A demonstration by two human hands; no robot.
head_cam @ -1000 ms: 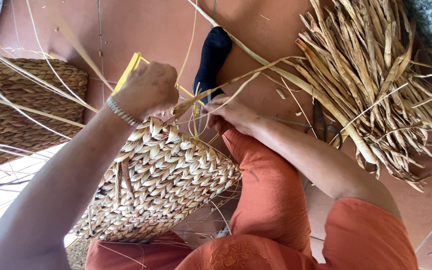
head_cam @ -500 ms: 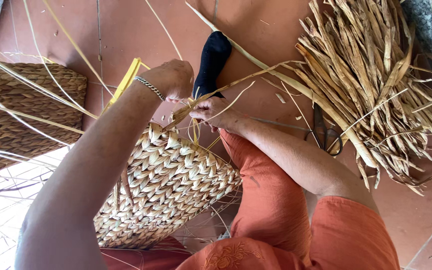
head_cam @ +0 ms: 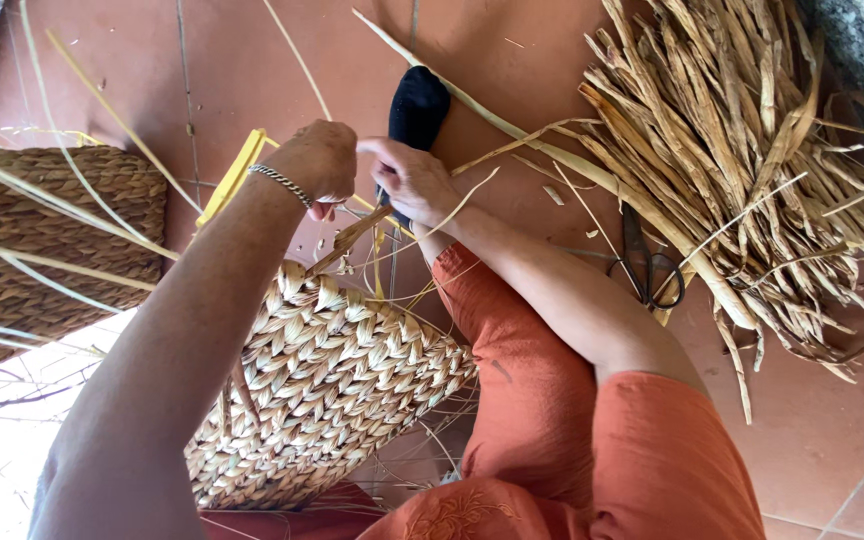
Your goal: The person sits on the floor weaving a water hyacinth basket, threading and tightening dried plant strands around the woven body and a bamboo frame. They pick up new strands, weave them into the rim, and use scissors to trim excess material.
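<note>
Here we pinch a dry straw strand (head_cam: 362,228) between left hand (head_cam: 317,160) and right hand (head_cam: 412,180), fingers closed on it, above the woven basket (head_cam: 332,390) in our lap. It looks light, pliant, brittle; best gripped near the weave.

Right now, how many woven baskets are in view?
2. The pale woven basket lies on the person's lap, under the left hand and right hand. The darker basket sits at the left edge, partly cut off; more may lie outside view.
</note>
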